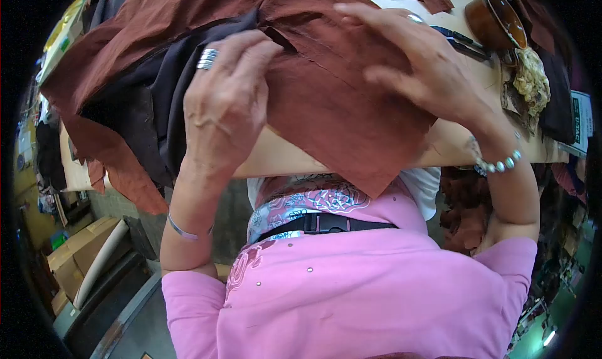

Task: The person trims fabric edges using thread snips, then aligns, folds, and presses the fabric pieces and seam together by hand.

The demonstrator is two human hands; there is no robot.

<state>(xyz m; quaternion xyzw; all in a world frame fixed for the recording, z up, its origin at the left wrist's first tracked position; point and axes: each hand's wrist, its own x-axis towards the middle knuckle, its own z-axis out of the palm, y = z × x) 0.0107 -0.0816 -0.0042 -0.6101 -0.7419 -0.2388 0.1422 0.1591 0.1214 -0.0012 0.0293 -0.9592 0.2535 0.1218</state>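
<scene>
Some blur softens the spread right hand point(423, 64); whether the left hand point(227, 102) grips brown cloth point(335, 117) is hidden.

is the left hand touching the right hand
Apart: the head view shows brown cloth in the gap between the left hand and the right hand.

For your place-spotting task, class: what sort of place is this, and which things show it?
Probably a sewing or leather workshop: reddish-brown material with dark lining lies across a worktable, and more brown pieces are heaped below its edge, at the picture's right.
</scene>
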